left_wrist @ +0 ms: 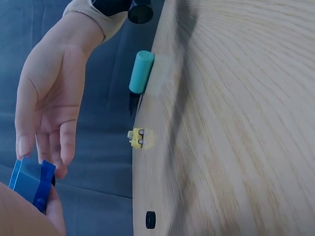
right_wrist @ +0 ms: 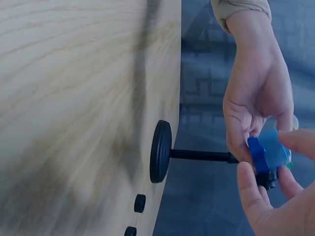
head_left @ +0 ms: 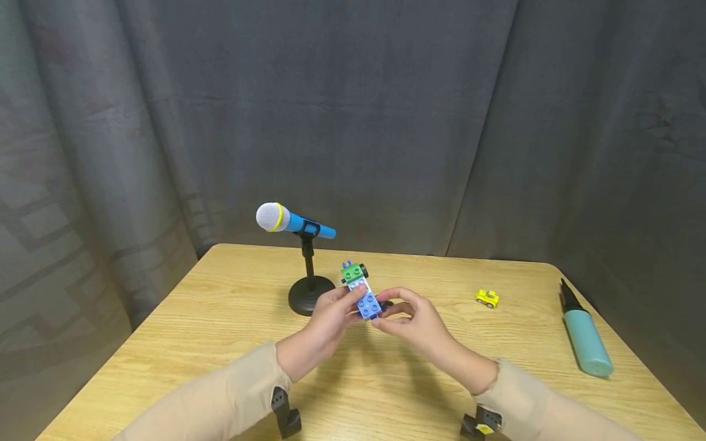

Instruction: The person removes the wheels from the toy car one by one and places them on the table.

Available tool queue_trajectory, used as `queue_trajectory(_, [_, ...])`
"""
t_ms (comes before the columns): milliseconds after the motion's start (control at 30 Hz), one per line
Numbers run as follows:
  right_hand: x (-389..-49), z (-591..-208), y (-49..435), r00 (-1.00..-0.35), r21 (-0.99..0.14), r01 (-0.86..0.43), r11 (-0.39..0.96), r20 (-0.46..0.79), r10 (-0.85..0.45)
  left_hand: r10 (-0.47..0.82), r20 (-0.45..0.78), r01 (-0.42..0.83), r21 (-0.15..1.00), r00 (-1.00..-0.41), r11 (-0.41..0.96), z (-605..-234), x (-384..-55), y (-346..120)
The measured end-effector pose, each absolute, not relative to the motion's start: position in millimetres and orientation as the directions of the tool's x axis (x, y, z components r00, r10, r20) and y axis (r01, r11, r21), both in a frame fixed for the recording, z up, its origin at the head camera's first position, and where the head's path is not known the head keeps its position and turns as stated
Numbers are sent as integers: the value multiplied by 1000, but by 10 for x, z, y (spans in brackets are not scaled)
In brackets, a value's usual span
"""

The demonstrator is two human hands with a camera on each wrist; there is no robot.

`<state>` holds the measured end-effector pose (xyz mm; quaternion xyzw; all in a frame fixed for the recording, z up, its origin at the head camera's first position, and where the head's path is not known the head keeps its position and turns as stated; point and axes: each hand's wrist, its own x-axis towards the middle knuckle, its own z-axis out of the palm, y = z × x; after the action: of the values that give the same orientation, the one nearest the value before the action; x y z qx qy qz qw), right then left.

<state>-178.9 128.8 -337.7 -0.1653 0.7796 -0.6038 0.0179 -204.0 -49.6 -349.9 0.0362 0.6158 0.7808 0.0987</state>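
Head view: L hand [head_left: 326, 311] clamped on block toy [head_left: 368, 305], thumb on its top face. R hand [head_left: 412, 317]: thumb and fingertips pinched on near end of toy, right side. Toy posn: between both hands, held above tabletop [head_left: 209, 312]. Green block [head_left: 353, 274] at far end of toy, beyond L thumb. Blue mic [head_left: 312, 226] on black stand [head_left: 311, 296]: beyond L hand, slightly left. Yellow toy car [head_left: 487, 299]: right of R hand, slightly farther out. Teal pump [head_left: 588, 343]: well right of R hand, nozzle pointing away.

L wrist view: R hand opposite L hand, R thumb touching toy at its light blue edge. Black wheel [left_wrist: 150, 220] on tabletop, below L hand and well apart from it.

R wrist view: toy between R thumb and fingers, L hand on opposite side. Black part [right_wrist: 266, 180] at R fingers, against toy; exact ID unclear. 2 black wheels [right_wrist: 140, 203] on tabletop, below both hands, not touching either
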Motion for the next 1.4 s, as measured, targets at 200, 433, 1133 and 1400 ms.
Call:
queue_trajectory(200, [-1804, -3327, 1334, -938, -920, -256, 296, 162, -306, 234, -45, -86, 982, -971, -165, -3477, -2023, -525])
queue_trajectory(433, [-1864, -3232, 1385, -942, -915, -245, 321, 146, -301, 300, -24, -67, 989, -954, -133, -3469, -2028, -561])
queue_trajectory(1133, [-2254, -3152, 1682, -858, -949, -187, 255, 32, -512, 540, -4, 10, 1000, -842, 22, -3403, -1958, -684])
queue_trajectory(1400, [-2261, -3165, 1664, -876, -955, -180, 236, 47, -479, 519, -8, 4, 1000, -855, 21, -3469, -2040, -731])
